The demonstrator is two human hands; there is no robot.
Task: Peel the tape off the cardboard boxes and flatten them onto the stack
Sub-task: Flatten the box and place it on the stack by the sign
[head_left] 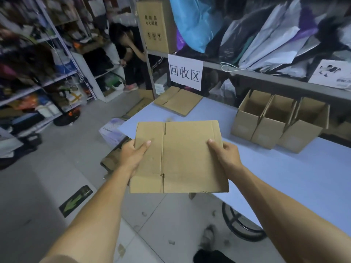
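Both forearms reach forward from the bottom edge, over a grey floor that bears a green arrow sticker. The left hand grips the left edge of a flattened cardboard box, thumb laid on its top face and the other fingers hidden beneath. The right hand holds the right edge the same way, thumb on top, fingers curled under out of sight. The flattened box hangs in the air, roughly level, over the near corner of a pale blue table. Further along the table, three open boxes stand side by side, touching, flaps up. Toward the far end lies a stack of flattened cardboard, well apart from the held piece. Behind it, a white sign with black characters hangs from a shelf rail. In the aisle beyond, a person in dark clothes stands by the shelving.
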